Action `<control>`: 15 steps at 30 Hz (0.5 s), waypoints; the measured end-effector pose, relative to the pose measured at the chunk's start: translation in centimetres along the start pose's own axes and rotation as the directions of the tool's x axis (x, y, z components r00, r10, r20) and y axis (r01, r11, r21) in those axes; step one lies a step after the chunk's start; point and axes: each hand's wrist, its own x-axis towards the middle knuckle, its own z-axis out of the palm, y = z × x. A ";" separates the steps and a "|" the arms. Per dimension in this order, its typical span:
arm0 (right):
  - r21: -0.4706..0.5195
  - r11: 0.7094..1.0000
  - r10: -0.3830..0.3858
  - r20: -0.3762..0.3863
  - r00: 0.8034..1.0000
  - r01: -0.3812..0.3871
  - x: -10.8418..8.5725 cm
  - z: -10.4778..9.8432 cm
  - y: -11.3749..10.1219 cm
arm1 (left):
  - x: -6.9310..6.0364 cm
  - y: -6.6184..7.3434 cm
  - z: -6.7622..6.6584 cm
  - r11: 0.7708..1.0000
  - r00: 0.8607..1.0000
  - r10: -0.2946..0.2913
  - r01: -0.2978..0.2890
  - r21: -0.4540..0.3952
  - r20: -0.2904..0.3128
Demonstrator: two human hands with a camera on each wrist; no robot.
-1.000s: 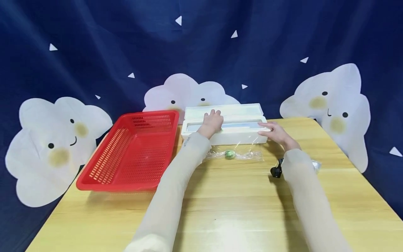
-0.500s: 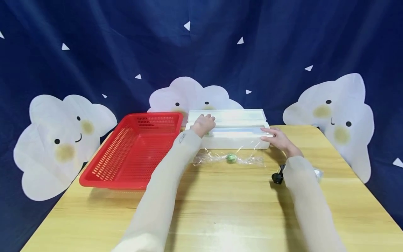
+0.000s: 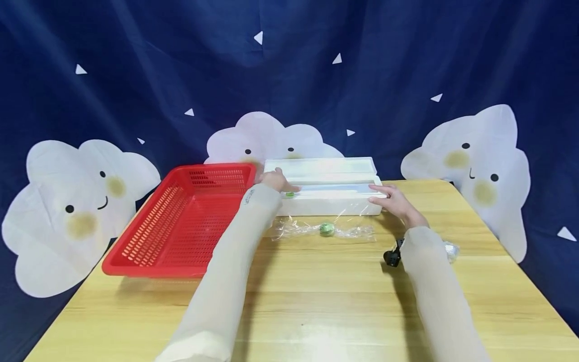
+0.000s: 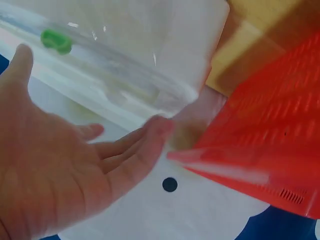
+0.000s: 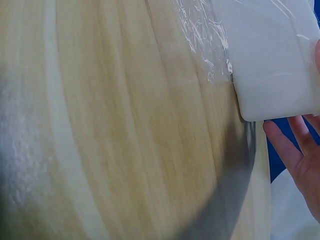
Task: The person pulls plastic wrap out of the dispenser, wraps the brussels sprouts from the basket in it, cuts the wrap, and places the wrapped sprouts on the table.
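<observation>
A long white cling film box (image 3: 330, 203) stands at the back of the table, its lid (image 3: 323, 165) tilted back. My left hand (image 3: 275, 181) is at the box's left end, holding nothing; in the left wrist view its palm shows, with fingers extended. Near the thumb a small green slider (image 4: 56, 41) sits along the box's edge. My right hand (image 3: 395, 201) touches the box's right end, fingers spread, one fingertip over the top edge. Clear plastic film (image 3: 355, 232) lies in front of the box, with a small green object (image 3: 326, 230) amid it, its kind unclear.
To the left stands a red perforated basket (image 3: 181, 269), close to my left forearm. A black object (image 3: 392, 258) lies beside my right sleeve, partly covered, and a shiny silver-clear thing (image 3: 451, 250) shows past it. A dark blue curtain hangs behind the table.
My left hand has slid leftward along the box, its fingers now extended. The green slider has shifted left with it and is uncovered. My right hand stays at the box's right end.
</observation>
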 end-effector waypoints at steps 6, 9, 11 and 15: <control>0.067 0.997 0.028 0.033 0.999 -0.031 0.3 0.3 -1.0 | -0.3 -1.0 -0.4 0.997 0.999 -0.024 0.028 -0.071 0.048; 0.058 0.998 0.025 0.034 0.999 -0.027 0.6 0.3 -1.1 | -0.1 -1.4 -0.8 0.982 0.994 -0.043 0.060 -0.182 0.096; 0.040 0.999 0.012 0.032 0.999 -0.013 0.6 0.3 -1.2 | -0.1 -2.0 -0.8 0.972 0.994 -0.020 0.044 -0.229 0.106; 0.020 1.000 -0.004 0.043 0.999 0.003 0.6 0.5 -1.4 | -0.4 -3.7 -0.7 0.935 0.995 -0.014 0.049 -0.351 0.102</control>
